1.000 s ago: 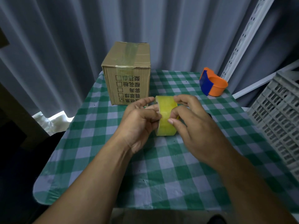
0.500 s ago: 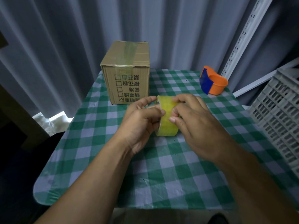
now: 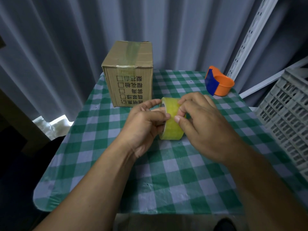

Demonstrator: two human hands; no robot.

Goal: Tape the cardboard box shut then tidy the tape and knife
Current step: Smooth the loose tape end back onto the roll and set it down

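Observation:
A yellow tape roll [image 3: 172, 129] stands on edge at the middle of the table. My left hand [image 3: 143, 125] grips its left side, thumb on the roll's face. My right hand [image 3: 200, 124] holds the right side, thumb and fingertips pressed on the outer band. Behind them stands the closed cardboard box [image 3: 130, 74], with a strip of tape along its top and down its front. No knife is visible.
The table carries a green and white checked cloth [image 3: 166, 180]. An orange holder with a blue patch [image 3: 218, 83] sits at the back right. A grey plastic crate [image 3: 286, 117] stands off the right edge. Curtains hang behind.
Both hands stay on the roll. My fingertips have shifted slightly over its outer band and the roll has turned a little. The box and holder have not moved.

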